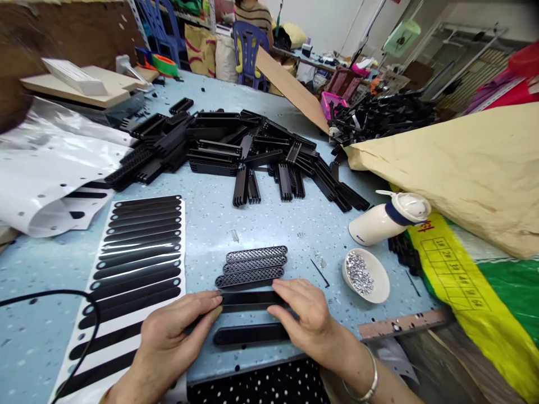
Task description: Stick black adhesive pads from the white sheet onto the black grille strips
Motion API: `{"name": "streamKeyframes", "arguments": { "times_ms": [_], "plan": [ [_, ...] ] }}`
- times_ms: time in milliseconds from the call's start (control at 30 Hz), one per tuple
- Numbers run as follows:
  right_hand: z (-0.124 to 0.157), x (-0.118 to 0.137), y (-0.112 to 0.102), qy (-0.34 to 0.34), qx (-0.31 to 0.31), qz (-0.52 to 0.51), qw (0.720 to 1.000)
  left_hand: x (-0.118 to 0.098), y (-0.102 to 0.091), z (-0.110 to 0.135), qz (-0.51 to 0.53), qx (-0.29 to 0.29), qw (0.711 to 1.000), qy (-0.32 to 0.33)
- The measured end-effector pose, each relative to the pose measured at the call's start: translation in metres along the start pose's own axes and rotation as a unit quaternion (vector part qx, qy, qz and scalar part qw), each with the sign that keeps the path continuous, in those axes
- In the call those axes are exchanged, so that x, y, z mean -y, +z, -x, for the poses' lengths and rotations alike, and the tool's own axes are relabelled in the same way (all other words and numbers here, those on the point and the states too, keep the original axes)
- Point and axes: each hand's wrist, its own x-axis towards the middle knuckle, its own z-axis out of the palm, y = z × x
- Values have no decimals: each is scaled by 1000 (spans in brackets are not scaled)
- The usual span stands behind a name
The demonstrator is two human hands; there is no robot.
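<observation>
A long black plastic strip with rounded ends lies across the table in front of me. Its left end is pinched between the thumb and fingers of my left hand. At the other end, my right hand grips it the same way. Nearer to me rests a second smooth black strip, apart from both hands. Just beyond the held one, three black strips with a lattice pattern lie side by side. To the left is a white sheet of black adhesive strips.
A large heap of black plastic pieces spreads across the table's back. On the right stand a white bowl of small metal parts and a cream bottle, tipped over. A black cable crosses the sheet. A person sits far behind.
</observation>
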Motion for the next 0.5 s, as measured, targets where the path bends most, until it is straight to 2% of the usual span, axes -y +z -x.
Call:
{"name": "streamKeyframes", "arguments": {
  "times_ms": [133,300,433,500],
  "plan": [
    [10,-5,-17,98,-46,-16,994,3,1,1,-12,8,1000,-6],
    [20,-12,-18,212,-37,-108,971,4,0,5,-74,-7,997,-25],
    [16,-12,-14,234,-34,-140,961,-13,-9,3,-109,-8,993,33],
    [13,-11,-14,236,-20,-132,962,-26,-9,-1,-98,11,992,73]
  ]
}}
